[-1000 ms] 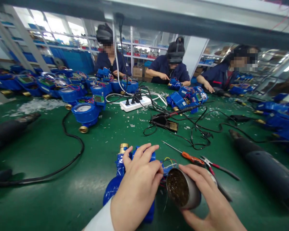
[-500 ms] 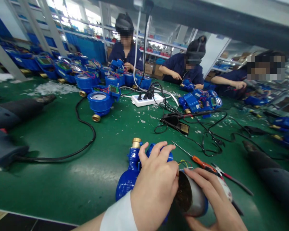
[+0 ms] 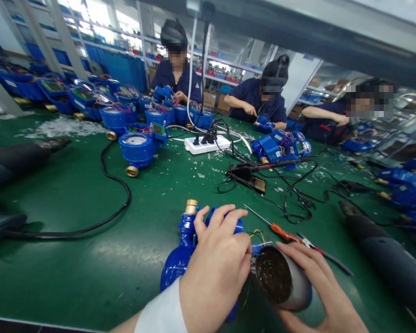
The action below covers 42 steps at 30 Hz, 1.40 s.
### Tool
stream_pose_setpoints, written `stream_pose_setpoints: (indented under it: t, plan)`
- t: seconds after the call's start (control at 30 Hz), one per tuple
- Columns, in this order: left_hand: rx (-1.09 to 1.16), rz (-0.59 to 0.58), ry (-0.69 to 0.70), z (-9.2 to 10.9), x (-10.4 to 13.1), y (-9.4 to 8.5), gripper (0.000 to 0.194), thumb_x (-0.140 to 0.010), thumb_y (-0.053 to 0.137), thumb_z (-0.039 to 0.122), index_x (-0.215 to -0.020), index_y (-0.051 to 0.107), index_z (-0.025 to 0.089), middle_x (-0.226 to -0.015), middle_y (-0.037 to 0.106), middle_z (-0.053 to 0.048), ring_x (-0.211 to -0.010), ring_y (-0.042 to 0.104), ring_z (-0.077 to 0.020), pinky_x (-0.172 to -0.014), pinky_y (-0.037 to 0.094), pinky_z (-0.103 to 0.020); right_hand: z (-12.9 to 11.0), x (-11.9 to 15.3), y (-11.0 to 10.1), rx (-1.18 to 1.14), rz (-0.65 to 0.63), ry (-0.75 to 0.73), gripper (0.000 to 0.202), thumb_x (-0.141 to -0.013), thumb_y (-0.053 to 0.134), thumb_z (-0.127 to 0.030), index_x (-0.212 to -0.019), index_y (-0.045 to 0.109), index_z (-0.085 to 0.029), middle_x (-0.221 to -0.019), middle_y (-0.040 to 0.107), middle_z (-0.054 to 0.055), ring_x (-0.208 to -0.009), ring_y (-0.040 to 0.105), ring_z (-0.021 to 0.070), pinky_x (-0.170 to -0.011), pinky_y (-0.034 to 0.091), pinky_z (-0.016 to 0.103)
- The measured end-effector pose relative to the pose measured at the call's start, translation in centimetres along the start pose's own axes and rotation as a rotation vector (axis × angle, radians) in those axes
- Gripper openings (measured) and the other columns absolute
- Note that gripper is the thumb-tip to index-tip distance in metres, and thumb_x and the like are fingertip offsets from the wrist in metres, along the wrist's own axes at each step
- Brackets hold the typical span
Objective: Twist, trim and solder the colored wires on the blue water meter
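Observation:
A blue water meter (image 3: 175, 266) with a brass threaded end lies on the green table in front of me. My left hand (image 3: 217, 263) lies across the meter with its fingers curled over its blue housing, hiding much of it. In my right hand (image 3: 321, 286) is a short grey metal cylinder (image 3: 296, 282), gripped round its outer wall. Its open end faces left and shows a dark brown, glossy inside. Thin wires and a small blue part (image 3: 261, 247) show between the meter and the cylinder.
An orange-handled screwdriver (image 3: 284, 232) and pliers (image 3: 317, 248) lie beyond my right hand. Heat guns lie left (image 3: 17, 162) and right (image 3: 381, 249). A white power strip (image 3: 208, 144), cables, a soldering iron stand (image 3: 247, 175) and more meters (image 3: 137, 145) are farther back. Several co-workers sit opposite.
My right hand has drawn the cylinder a little away from my left hand, so a gap with wires shows and more of the brown inside is visible. My left hand stays on the meter.

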<state>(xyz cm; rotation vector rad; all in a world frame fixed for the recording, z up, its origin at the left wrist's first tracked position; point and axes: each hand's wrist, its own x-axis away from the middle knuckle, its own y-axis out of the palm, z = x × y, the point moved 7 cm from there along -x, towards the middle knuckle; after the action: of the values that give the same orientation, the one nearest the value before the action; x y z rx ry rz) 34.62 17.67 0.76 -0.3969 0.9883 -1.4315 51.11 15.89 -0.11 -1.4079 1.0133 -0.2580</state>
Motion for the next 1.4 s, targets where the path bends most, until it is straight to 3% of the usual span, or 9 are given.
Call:
stream_pose_setpoints:
  t: [0.37, 0.5, 0.6, 0.73, 0.8, 0.9, 1.03, 1.2, 1.4]
  plan:
    - [0.003, 0.01, -0.013, -0.2, 0.0, 0.0, 0.02, -0.078, 0.054, 0.01, -0.066, 0.065, 0.022, -0.127, 0.06, 0.002, -0.128, 0.041, -0.0267, -0.103, 0.018, -0.058, -1.8, -0.9, 1.0, -0.047, 0.019, -0.048, 0.059, -0.073, 0.049, -0.019, -0.132, 0.041, -0.018, -0.125, 0.045, 0.008, -0.116, 0.05, 0.0175, -0.097, 0.044, 0.021]
    - [0.042, 0.041, -0.007, -0.2, 0.0, 0.0, 0.021, -0.077, 0.054, 0.009, -0.064, 0.065, 0.023, -0.125, 0.062, 0.001, -0.126, 0.043, -0.0274, -0.103, 0.019, -0.059, 0.2, 0.0, -0.8, -0.024, -0.044, 0.04, 0.06, -0.073, 0.055, -0.023, -0.131, 0.04, -0.023, -0.128, 0.047, 0.006, -0.119, 0.05, 0.0211, -0.096, 0.046, 0.023]
    - [0.05, 0.037, -0.013, -0.4, 0.0, 0.1, 0.021, -0.075, 0.055, 0.01, -0.063, 0.065, 0.023, -0.123, 0.063, 0.001, -0.124, 0.045, -0.0278, -0.102, 0.019, -0.06, 2.5, 0.0, -3.7, -0.098, 0.004, 0.111, 0.057, -0.077, 0.061, -0.028, -0.131, 0.04, -0.024, -0.121, 0.054, 0.006, -0.104, 0.061, 0.0204, -0.084, 0.052, 0.02]
    - [0.063, 0.044, -0.014, -0.6, -0.1, 0.2, 0.021, -0.075, 0.055, 0.009, -0.065, 0.065, 0.024, -0.122, 0.063, 0.002, -0.122, 0.047, -0.026, -0.102, 0.021, -0.058, 5.3, -4.1, -5.6, -0.24, 0.095, 0.211, 0.059, -0.074, 0.07, -0.03, -0.126, 0.042, -0.024, -0.111, 0.058, 0.004, -0.092, 0.063, 0.0177, -0.075, 0.052, 0.018]
    - [0.059, 0.031, -0.01, -0.6, -0.1, 0.3, 0.021, -0.075, 0.055, 0.009, -0.066, 0.066, 0.025, -0.123, 0.063, 0.002, -0.122, 0.047, -0.0256, -0.102, 0.022, -0.057, 6.4, -7.9, -4.0, -0.429, 0.055, 0.249, 0.057, -0.072, 0.071, -0.03, -0.12, 0.042, -0.022, -0.113, 0.056, 0.005, -0.1, 0.058, 0.0203, -0.087, 0.049, 0.028]
    - [0.042, 0.01, -0.018, -0.7, -0.1, 0.4, 0.022, -0.074, 0.056, 0.009, -0.067, 0.067, 0.026, -0.123, 0.063, 0.002, -0.122, 0.047, -0.0263, -0.102, 0.023, -0.058, 7.0, -14.2, 0.5, -0.492, -0.091, 0.258, 0.054, -0.071, 0.074, -0.027, -0.117, 0.047, -0.017, -0.113, 0.056, 0.007, -0.104, 0.056, 0.022, -0.092, 0.047, 0.037]
    - [-0.001, -0.004, -0.029, -1.0, -0.3, 0.4, 0.025, -0.073, 0.055, 0.007, -0.065, 0.068, 0.027, -0.123, 0.063, 0.001, -0.123, 0.048, -0.0282, -0.101, 0.023, -0.062, 6.9, -19.7, 8.0, -0.496, -0.334, 0.273, 0.024, -0.089, 0.063, -0.029, -0.105, 0.057, -0.012, -0.102, 0.059, 0.006, -0.089, 0.06, 0.0187, -0.08, 0.052, 0.038]
    - [-0.06, -0.055, 0.01, -1.0, -0.3, 0.8, 0.025, -0.074, 0.055, 0.009, -0.067, 0.069, 0.028, -0.125, 0.063, 0.0, -0.121, 0.049, -0.03, -0.099, 0.025, -0.065, 6.4, -21.7, 13.8, -0.44, -0.5, 0.314, 0.025, -0.092, 0.06, -0.032, -0.107, 0.058, -0.013, -0.103, 0.059, 0.006, -0.09, 0.06, 0.0187, -0.079, 0.052, 0.038]
    - [-0.175, 0.03, 0.028, -0.2, -0.1, 0.3, 0.026, -0.07, 0.057, 0.005, -0.064, 0.069, 0.027, -0.119, 0.066, -0.001, -0.116, 0.054, -0.0305, -0.095, 0.031, -0.063, 5.7, -22.8, 14.9, -0.415, -0.51, 0.346, 0.028, -0.092, 0.059, -0.033, -0.111, 0.057, -0.013, -0.11, 0.058, 0.008, -0.096, 0.058, 0.0208, -0.083, 0.051, 0.04]
